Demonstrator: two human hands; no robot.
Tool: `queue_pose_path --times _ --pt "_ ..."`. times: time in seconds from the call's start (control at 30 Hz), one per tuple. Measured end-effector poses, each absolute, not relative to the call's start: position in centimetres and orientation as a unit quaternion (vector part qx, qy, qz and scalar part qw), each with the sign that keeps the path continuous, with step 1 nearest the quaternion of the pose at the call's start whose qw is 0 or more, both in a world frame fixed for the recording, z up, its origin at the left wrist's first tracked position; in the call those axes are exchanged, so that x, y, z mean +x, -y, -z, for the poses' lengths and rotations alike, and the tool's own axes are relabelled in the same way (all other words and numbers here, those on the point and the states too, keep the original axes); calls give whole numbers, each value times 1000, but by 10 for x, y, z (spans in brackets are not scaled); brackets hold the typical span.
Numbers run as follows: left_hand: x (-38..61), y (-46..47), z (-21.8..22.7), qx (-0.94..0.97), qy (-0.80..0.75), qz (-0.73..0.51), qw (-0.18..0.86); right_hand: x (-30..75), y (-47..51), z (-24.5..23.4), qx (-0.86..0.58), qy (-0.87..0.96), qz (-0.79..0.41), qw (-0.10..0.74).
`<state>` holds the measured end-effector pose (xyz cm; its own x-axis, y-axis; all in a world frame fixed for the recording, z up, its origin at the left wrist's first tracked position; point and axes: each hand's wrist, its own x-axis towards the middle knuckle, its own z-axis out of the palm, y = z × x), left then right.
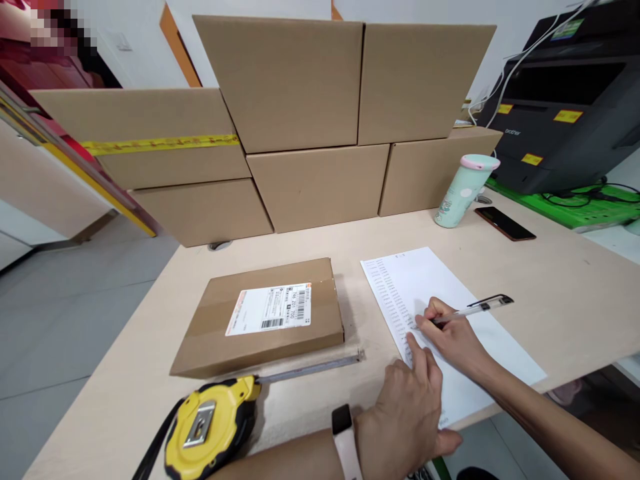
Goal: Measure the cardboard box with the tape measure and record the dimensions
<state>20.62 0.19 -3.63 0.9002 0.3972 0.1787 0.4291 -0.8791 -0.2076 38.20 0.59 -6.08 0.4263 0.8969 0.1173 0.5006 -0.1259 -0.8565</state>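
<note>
My right hand (pixel 453 340) grips a pen (pixel 480 307) with a clear barrel and black cap, its tip at the rows of small writing on a white sheet of paper (pixel 495 357). Beside it, my left hand (pixel 407 403) lies on the sheet's left edge, index finger stretched toward the pen tip, holding nothing. Left of the sheet rests a flat cardboard parcel (pixel 225 293) with a white shipping label (pixel 270 310). In front of the parcel lies a yellow and black tape measure (pixel 215 427), its blade (pixel 313 366) partly pulled out along the parcel's front side.
Stacked cardboard boxes (pixel 317 187) form a wall along the table's back. A mint-green tumbler (pixel 460 193) and a phone (pixel 505 223) stand and lie at the back right. A dark printer (pixel 545 120) sits beyond them. The table's (pixel 95 407) left edge borders a tiled floor.
</note>
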Motion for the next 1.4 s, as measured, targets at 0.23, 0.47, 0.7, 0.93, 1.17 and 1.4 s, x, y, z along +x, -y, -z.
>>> queue_pose_path --times 0.23,0.47,0.7,0.93,1.17,1.4 --pt "206 -1 38 -966 216 69 127 382 -6 60 -720 480 -222 449" --pt "207 -2 37 -968 212 69 118 380 -7 55 -721 492 -201 445" --pt "205 -1 37 -968 203 72 131 380 -7 55 -716 491 -212 449" --pt "206 -3 38 -967 204 74 130 379 -7 53 -717 485 -213 453" --pt "205 -2 34 -969 204 66 123 380 -8 56 -720 489 -200 451" --pt "205 -1 39 -969 205 68 121 380 -7 54 -718 486 -198 458"
